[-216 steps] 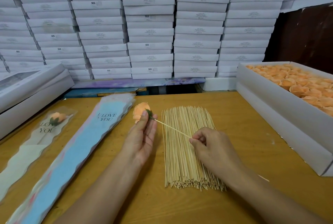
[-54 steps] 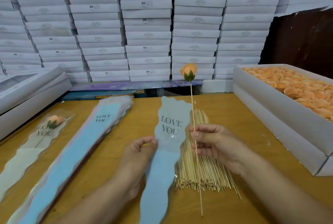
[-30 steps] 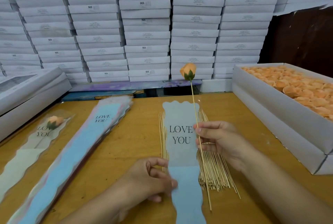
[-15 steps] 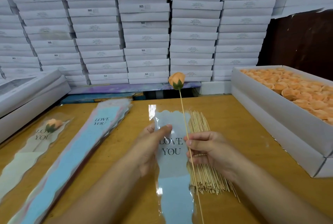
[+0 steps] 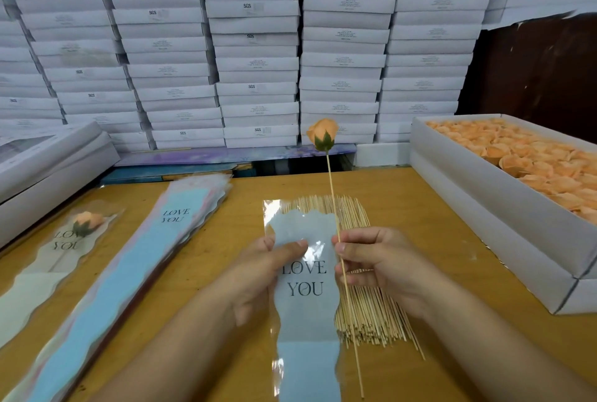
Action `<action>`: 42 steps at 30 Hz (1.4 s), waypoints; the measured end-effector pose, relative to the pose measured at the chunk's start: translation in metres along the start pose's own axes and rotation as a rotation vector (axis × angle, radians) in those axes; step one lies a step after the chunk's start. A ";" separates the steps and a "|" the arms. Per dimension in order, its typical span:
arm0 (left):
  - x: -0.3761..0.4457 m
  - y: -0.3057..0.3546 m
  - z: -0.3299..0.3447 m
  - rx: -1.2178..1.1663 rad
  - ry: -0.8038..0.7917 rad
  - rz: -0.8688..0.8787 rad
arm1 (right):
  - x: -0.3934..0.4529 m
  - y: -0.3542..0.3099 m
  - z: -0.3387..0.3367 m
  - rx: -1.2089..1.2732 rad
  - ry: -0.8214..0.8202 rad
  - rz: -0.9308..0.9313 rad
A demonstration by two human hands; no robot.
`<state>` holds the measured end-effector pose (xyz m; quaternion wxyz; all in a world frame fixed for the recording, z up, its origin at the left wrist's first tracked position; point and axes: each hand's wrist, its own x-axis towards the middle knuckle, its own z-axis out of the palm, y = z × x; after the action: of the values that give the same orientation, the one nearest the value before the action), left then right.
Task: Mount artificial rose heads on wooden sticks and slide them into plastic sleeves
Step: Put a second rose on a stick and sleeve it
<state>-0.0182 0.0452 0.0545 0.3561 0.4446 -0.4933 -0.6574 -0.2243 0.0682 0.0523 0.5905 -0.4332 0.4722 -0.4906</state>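
Note:
An orange rose head [image 5: 322,134] sits on top of a thin wooden stick [image 5: 332,195] that stands nearly upright. My right hand [image 5: 378,266] pinches the stick about mid-length. My left hand [image 5: 261,275] holds a clear plastic sleeve [image 5: 307,311] printed "LOVE YOU" with a pale blue inner panel; its thumb lies on the front near the sleeve's upper end. The sleeve hangs just left of the stick, with its top at the height of my hands. The rose is outside the sleeve.
A pile of wooden sticks [image 5: 365,314] lies under my hands on the wooden table [image 5: 420,224]. A stack of sleeves [image 5: 135,272] and one sleeved rose [image 5: 84,221] lie to the left. A white box of orange rose heads [image 5: 529,169] stands at right. Stacked white boxes [image 5: 258,46] fill the back.
My left hand has shifted its grip up the sleeve and brought it closer to the stick. The rose on its stick has stayed upright in my right hand.

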 end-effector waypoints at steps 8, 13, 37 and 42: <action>-0.004 -0.004 0.000 0.044 -0.019 -0.027 | 0.000 -0.001 -0.002 -0.013 0.008 0.031; -0.006 -0.005 0.004 0.060 0.005 -0.036 | 0.000 -0.002 -0.002 -0.053 0.053 0.014; -0.010 -0.003 0.004 0.007 0.053 -0.094 | 0.000 -0.014 -0.018 -0.098 0.002 0.050; -0.010 -0.003 0.003 0.024 0.053 -0.102 | 0.001 -0.015 -0.016 -0.007 -0.070 0.085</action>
<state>-0.0178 0.0561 0.0544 0.3295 0.4906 -0.4682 -0.6569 -0.2426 0.0639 0.0637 0.6255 -0.4315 0.4711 -0.4479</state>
